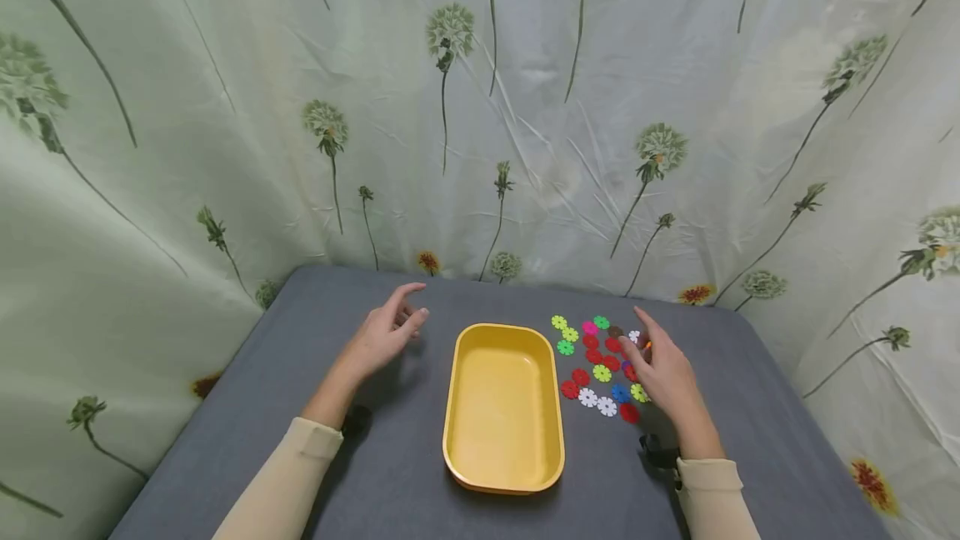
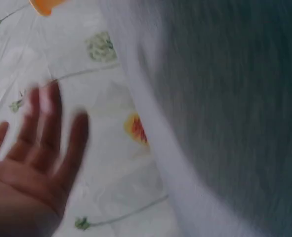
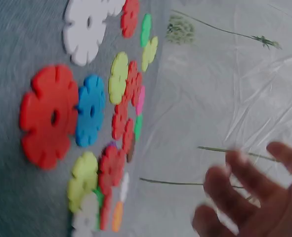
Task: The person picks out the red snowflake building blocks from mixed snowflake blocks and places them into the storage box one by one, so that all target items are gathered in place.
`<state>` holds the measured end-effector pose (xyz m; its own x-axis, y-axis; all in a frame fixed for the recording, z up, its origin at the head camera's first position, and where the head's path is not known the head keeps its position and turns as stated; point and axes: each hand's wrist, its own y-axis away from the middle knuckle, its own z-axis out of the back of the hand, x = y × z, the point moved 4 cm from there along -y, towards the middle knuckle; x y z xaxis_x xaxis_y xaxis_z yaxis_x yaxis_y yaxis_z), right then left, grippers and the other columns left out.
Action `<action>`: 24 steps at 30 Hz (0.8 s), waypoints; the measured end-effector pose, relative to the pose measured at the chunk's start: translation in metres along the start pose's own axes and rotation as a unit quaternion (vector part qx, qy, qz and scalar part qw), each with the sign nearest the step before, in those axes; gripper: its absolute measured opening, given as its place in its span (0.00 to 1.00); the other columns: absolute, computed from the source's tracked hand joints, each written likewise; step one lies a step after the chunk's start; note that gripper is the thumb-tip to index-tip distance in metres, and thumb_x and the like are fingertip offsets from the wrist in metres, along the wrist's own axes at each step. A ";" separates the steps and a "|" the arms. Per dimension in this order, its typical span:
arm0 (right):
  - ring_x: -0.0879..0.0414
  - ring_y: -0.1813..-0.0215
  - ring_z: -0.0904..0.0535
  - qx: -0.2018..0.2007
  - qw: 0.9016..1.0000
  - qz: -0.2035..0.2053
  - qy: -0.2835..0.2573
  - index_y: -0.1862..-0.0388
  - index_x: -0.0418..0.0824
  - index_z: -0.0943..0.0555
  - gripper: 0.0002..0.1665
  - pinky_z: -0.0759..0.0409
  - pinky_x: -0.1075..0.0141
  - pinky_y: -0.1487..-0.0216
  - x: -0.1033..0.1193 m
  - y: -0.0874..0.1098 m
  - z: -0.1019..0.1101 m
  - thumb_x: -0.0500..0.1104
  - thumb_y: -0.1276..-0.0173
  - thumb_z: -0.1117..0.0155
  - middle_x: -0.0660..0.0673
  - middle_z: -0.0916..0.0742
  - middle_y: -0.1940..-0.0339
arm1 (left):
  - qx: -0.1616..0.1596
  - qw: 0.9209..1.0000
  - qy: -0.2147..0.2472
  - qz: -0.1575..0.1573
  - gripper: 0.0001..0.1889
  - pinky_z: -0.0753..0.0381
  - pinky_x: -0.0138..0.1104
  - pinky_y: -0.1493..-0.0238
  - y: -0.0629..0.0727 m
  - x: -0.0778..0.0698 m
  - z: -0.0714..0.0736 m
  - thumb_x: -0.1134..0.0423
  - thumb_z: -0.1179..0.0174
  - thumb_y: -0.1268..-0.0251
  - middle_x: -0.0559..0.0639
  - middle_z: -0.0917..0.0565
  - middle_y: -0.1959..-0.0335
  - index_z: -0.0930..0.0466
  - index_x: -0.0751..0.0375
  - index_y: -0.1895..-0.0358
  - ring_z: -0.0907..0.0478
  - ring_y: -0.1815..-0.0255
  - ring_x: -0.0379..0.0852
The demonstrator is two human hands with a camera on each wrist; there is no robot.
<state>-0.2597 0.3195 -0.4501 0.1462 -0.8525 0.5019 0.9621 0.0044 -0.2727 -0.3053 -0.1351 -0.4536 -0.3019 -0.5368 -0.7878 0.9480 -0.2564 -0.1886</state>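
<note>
Several flower-shaped plastic discs in red, yellow, green, white, blue and other colours lie scattered on the grey table to the right of a yellow tray (image 1: 504, 407). Over the right side of these discs hovers my right hand (image 1: 669, 373), fingers relaxed and nothing in its grasp. In the right wrist view a red disc (image 3: 49, 118) lies nearest, with a blue disc (image 3: 90, 111) beside it; the fingers (image 3: 234, 192) are apart from both. To the left of the tray, my left hand (image 1: 384, 336) is raised above the table, empty, its fingers spread in the left wrist view.
The tray stands in the middle of the grey cloth-covered table (image 1: 300, 340), its bare bottom showing. A pale curtain (image 1: 555, 173) with dandelion print hangs behind the table and along both sides. Dark wrist straps sit below both hands.
</note>
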 end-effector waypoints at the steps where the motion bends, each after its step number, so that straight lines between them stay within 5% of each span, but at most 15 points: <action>1: 0.53 0.66 0.23 0.017 0.999 0.000 -0.035 0.14 0.43 0.41 0.40 0.24 0.59 0.65 -0.001 -0.001 -0.002 0.56 0.16 0.43 0.38 0.17 0.59 | 0.016 0.999 0.032 -0.005 0.28 0.13 0.51 0.50 -0.001 -0.001 -0.004 0.46 0.47 0.16 0.59 0.13 0.50 0.39 0.42 0.20 0.12 0.56 0.56; 3: 0.59 0.74 0.27 0.055 0.992 0.001 -0.115 0.13 0.44 0.44 0.40 0.27 0.65 0.71 -0.003 -0.001 -0.008 0.51 0.16 0.42 0.41 0.18 0.69 | 0.055 0.994 0.093 -0.012 0.27 0.11 0.47 0.56 -0.001 -0.001 -0.012 0.52 0.46 0.15 0.61 0.14 0.58 0.39 0.47 0.20 0.12 0.64 0.55; 6: 0.62 0.82 0.32 0.118 0.967 -0.006 -0.227 0.12 0.44 0.49 0.42 0.29 0.66 0.79 -0.006 0.000 -0.019 0.45 0.16 0.42 0.43 0.21 0.78 | 0.125 0.980 0.155 -0.009 0.27 0.11 0.42 0.63 -0.001 0.000 -0.025 0.57 0.47 0.14 0.61 0.15 0.64 0.43 0.53 0.20 0.15 0.70 0.51; 10: 0.60 0.86 0.34 0.166 0.942 -0.013 -0.293 0.14 0.38 0.47 0.41 0.29 0.66 0.84 -0.010 0.000 -0.035 0.42 0.17 0.41 0.48 0.25 0.83 | 0.205 0.962 0.182 0.008 0.28 0.14 0.39 0.70 0.002 0.003 -0.040 0.58 0.45 0.16 0.56 0.17 0.71 0.44 0.54 0.22 0.18 0.76 0.48; 18: 0.59 0.88 0.35 0.222 0.927 -0.092 -0.288 0.18 0.42 0.35 0.38 0.32 0.70 0.85 -0.020 0.005 -0.058 0.44 0.22 0.33 0.51 0.25 0.86 | 0.323 0.921 0.213 0.039 0.31 0.20 0.34 0.73 0.013 0.002 -0.063 0.60 0.35 0.24 0.48 0.20 0.77 0.42 0.59 0.28 0.24 0.82 0.44; 24: 0.60 0.89 0.36 0.227 0.929 -0.105 -0.272 0.23 0.39 0.29 0.34 0.34 0.72 0.85 -0.024 0.006 -0.065 0.43 0.24 0.32 0.51 0.26 0.87 | 0.331 0.913 0.232 0.052 0.34 0.20 0.32 0.73 0.015 0.004 -0.072 0.62 0.29 0.30 0.46 0.19 0.75 0.41 0.61 0.30 0.25 0.82 0.42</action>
<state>-0.2721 0.3057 -0.5175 -0.0789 -0.4701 0.8791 0.9625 0.1936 0.1899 -0.2856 -0.0835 -0.5020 0.0072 -0.2280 -0.9736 0.6544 -0.7351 0.1770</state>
